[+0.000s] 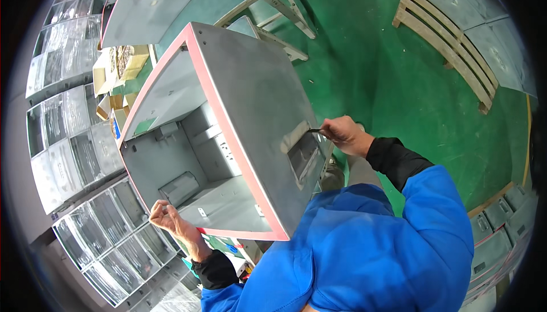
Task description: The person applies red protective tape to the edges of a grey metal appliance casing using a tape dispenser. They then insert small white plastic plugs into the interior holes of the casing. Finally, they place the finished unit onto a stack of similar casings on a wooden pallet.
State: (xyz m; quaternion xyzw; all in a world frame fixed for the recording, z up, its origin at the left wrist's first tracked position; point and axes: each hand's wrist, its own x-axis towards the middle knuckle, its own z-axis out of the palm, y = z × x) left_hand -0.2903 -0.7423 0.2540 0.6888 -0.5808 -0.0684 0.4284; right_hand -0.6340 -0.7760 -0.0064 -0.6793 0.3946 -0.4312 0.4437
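In front of me stands a grey metal cabinet (250,78), tilted in view, its open front bordered in pinkish red. My right hand (345,134) is closed around a thin dark scraper (314,131), most of it hidden in the fingers. The scraper's tip meets a beige, putty-like strip (295,137) along one edge of a rectangular recess (305,161) in the cabinet's side. At the lower left corner of the open front, my left hand (171,221) has its fingers curled closed at the cabinet's rim. Inside the cabinet are brackets and a panel with cut-outs.
Wrapped metal cabinets (62,141) are stacked along the left. Cardboard boxes (122,64) sit behind the cabinet, near a metal trestle (279,4). On the green floor (370,44) lies a wooden pallet (447,41) at the far right. More grey boxes (496,238) stand lower right.
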